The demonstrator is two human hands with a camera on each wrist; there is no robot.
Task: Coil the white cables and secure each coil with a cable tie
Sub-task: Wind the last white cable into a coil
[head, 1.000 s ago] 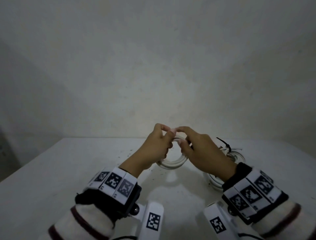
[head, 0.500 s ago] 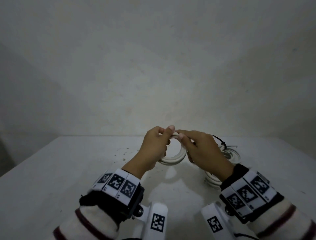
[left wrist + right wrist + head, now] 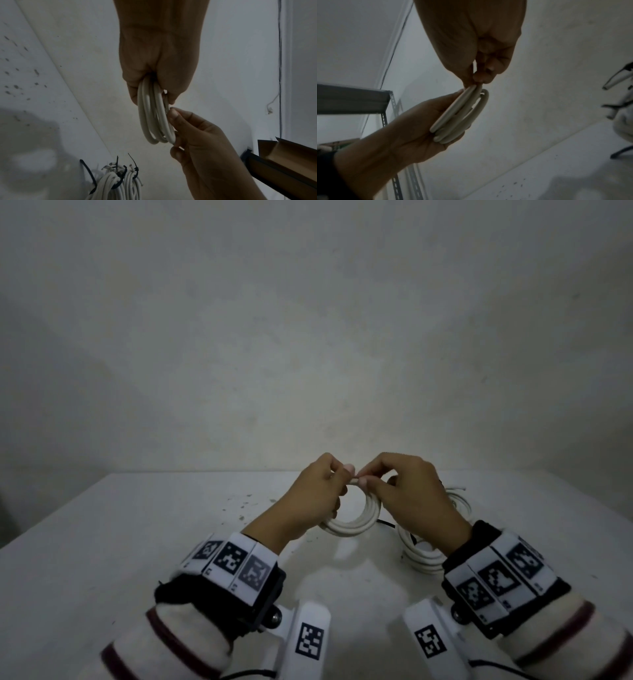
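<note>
A small coil of white cable (image 3: 356,525) is held upright above the white table (image 3: 137,542). My left hand (image 3: 342,474) grips the coil's top left, with the loops running through its curled fingers (image 3: 135,94). My right hand (image 3: 363,479) pinches the coil's top between thumb and fingertips (image 3: 481,78), right beside the left thumb. In the right wrist view the coil (image 3: 462,115) lies across the left palm. No cable tie shows on this coil. Tied white coils (image 3: 118,182) with black cable ties (image 3: 120,174) lie on the table under my right wrist.
The tied coils (image 3: 421,559) sit at the right of the table, close to the right forearm. A plain wall stands just behind the table. A cardboard box (image 3: 283,162) shows at the right and a metal shelf (image 3: 351,98) at the left. Dark specks dot the table.
Both hands have kept hold of the coil. The right hand's fingers have shifted up onto the coil's top, meeting the left thumb there.
</note>
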